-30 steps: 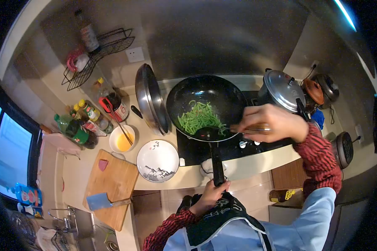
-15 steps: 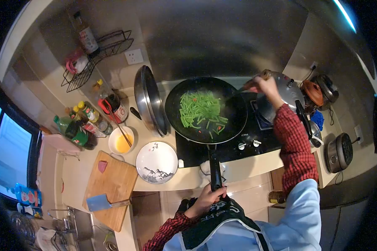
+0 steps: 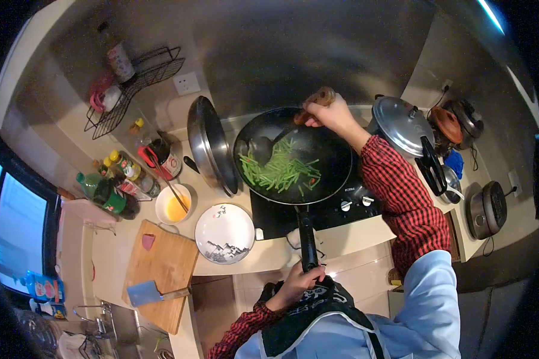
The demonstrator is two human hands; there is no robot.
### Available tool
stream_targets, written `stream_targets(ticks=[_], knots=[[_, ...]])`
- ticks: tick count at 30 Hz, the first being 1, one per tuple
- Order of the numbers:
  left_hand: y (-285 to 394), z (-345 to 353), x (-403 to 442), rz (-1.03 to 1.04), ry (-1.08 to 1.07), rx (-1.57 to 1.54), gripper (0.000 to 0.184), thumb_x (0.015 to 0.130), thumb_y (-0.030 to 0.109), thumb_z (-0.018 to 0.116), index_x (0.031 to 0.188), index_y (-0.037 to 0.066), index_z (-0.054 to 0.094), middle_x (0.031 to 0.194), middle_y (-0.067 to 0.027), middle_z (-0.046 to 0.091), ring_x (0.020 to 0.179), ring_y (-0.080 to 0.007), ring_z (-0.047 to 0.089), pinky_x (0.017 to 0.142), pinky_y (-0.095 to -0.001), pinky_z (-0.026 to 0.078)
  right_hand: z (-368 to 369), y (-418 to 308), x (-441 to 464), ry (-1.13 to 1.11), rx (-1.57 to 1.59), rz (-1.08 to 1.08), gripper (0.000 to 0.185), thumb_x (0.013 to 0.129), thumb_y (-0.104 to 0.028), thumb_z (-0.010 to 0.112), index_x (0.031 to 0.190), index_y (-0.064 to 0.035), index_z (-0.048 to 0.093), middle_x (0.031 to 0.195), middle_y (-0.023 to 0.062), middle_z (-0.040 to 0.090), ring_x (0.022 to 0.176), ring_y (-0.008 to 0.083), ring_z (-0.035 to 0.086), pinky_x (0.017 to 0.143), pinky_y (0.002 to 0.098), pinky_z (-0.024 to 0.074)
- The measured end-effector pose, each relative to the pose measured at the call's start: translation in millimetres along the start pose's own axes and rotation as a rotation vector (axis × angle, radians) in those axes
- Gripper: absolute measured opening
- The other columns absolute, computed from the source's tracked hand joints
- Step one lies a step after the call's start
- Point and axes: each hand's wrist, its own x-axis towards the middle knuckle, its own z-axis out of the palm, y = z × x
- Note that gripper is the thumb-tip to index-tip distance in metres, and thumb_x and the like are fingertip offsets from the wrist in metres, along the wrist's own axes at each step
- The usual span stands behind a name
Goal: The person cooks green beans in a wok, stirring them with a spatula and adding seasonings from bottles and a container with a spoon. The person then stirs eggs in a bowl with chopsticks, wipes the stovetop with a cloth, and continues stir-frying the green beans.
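Note:
My left hand point(image 3: 298, 285) is wrapped round the long black handle of the wok point(image 3: 332, 158), which sits on the black gas hob point(image 3: 269, 216). Cut green beans point(image 3: 278, 170) with a few red bits lie in it, mostly on its left and lower side. Above the wok's far rim, my right hand point(image 3: 332, 116) grips the wooden handle of a spatula point(image 3: 261, 149). Its dark head rests at the beans' upper left edge. Left of the wok, a large pan lid point(image 3: 206, 143) stands on its edge.
A patterned white plate point(image 3: 224, 224) and a bowl of beaten egg point(image 3: 173, 202) with chopsticks stand at left. A cleaver point(image 3: 150, 293) lies on the cutting board point(image 3: 161, 257). Several bottles point(image 3: 111, 194) line the wall. On the right are a pressure cooker point(image 3: 404, 125) and a small appliance point(image 3: 487, 212).
My right hand has swung leftward with the spatula, whose head went from the wok's right rim to its left side. The beans have shifted down and left. My left hand keeps its hold.

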Motion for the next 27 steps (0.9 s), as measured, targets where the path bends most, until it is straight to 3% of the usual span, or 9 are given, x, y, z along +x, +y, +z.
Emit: stream_targets(ticks=[4, 5, 7, 9, 13, 16, 19, 23, 27], knots=[[-7, -5, 5, -0.017, 0.003, 0.059, 0.012, 0.079, 0.016, 0.054, 0.075, 0.007, 0.047, 0.062, 0.0025, 0.047, 0.047, -0.0015, 0.033, 0.042, -0.0163, 0.023, -27, -19, -14, 0.05, -0.316, -0.007, 0.018, 0.072, -0.014, 0.06, 0.078, 0.0033, 0.057, 0.064, 0.009, 0.06, 0.051, 0.0138, 0.06, 0.046, 0.0249, 0.0476], [-6, -5, 4, -0.014, -0.011, 0.066, 0.012, 0.078, 0.016, 0.054, 0.075, 0.007, 0.047, 0.062, 0.0026, 0.047, 0.047, -0.0015, 0.033, 0.042, -0.0163, 0.023, -42, -28, -16, 0.016, -0.307, 0.026, 0.023, 0.075, -0.014, 0.059, 0.088, 0.0045, 0.056, 0.077, 0.0128, 0.061, 0.058, 0.0161, 0.061, 0.05, 0.025, 0.0499], [-6, -6, 4, -0.012, -0.025, 0.068, 0.012, 0.078, 0.017, 0.054, 0.075, 0.007, 0.047, 0.063, 0.0028, 0.047, 0.048, -0.0015, 0.033, 0.043, -0.0163, 0.024, -74, -34, -10, 0.143, -0.475, 0.013, 0.023, 0.072, -0.012, 0.061, 0.086, 0.006, 0.055, 0.074, 0.0136, 0.061, 0.057, 0.0183, 0.061, 0.048, 0.026, 0.05], [-4, -7, 5, -0.029, -0.028, 0.124, 0.012, 0.079, 0.017, 0.054, 0.074, 0.008, 0.047, 0.063, 0.0029, 0.047, 0.048, -0.0016, 0.034, 0.043, -0.0164, 0.024, -100, -33, -7, 0.22, -0.701, -0.115, 0.03, 0.07, -0.023, 0.062, 0.074, 0.0067, 0.057, 0.065, 0.0124, 0.061, 0.051, 0.0202, 0.06, 0.051, 0.0288, 0.049], [-5, -6, 3, 0.006, -0.003, 0.1, 0.012, 0.079, 0.017, 0.054, 0.075, 0.008, 0.047, 0.063, 0.0028, 0.048, 0.049, -0.0017, 0.034, 0.043, -0.0164, 0.025, -106, 4, -6, 0.282, -0.508, 0.224, 0.029, 0.071, -0.021, 0.059, 0.071, 0.0075, 0.056, 0.062, 0.0155, 0.06, 0.049, 0.0191, 0.06, 0.048, 0.0283, 0.0491], [-5, -10, 7, 0.019, -0.033, 0.138, 0.011, 0.079, 0.017, 0.054, 0.078, 0.008, 0.046, 0.063, 0.0023, 0.048, 0.049, -0.0021, 0.034, 0.043, -0.0164, 0.024, -82, 20, -28, 0.277, 0.007, 0.188, 0.021, 0.077, -0.012, 0.054, 0.086, 0.0063, 0.049, 0.066, 0.0155, 0.059, 0.05, 0.02, 0.06, 0.043, 0.0255, 0.0489], [-4, -9, 3, -0.042, -0.025, 0.081, 0.012, 0.079, 0.017, 0.054, 0.082, 0.009, 0.046, 0.063, 0.0018, 0.048, 0.049, -0.0023, 0.034, 0.043, -0.0165, 0.024, -90, 3, -38, 0.295, 0.064, 0.076, 0.02, 0.073, -0.01, 0.058, 0.083, 0.0073, 0.054, 0.071, 0.014, 0.06, 0.049, 0.0205, 0.06, 0.042, 0.0261, 0.0494], [-6, -10, 4, -0.025, -0.02, 0.079, 0.012, 0.079, 0.015, 0.054, 0.084, 0.009, 0.046, 0.064, 0.0006, 0.049, 0.048, -0.0022, 0.033, 0.042, -0.0162, 0.023, -112, -3, -26, 0.295, -0.612, 0.009, 0.019, 0.071, -0.015, 0.06, 0.067, 0.0033, 0.057, 0.053, 0.0093, 0.058, 0.051, 0.012, 0.059, 0.046, 0.0246, 0.0453], [-8, -11, 5, -0.016, -0.02, 0.051, 0.012, 0.079, 0.014, 0.054, 0.084, 0.008, 0.046, 0.065, -0.0002, 0.049, 0.048, -0.0022, 0.033, 0.041, -0.0161, 0.023, -87, 37, -3, 0.279, -0.24, 0.042, 0.018, 0.074, -0.015, 0.059, 0.075, 0.0022, 0.058, 0.061, 0.0083, 0.06, 0.051, 0.0146, 0.059, 0.049, 0.0258, 0.047]])
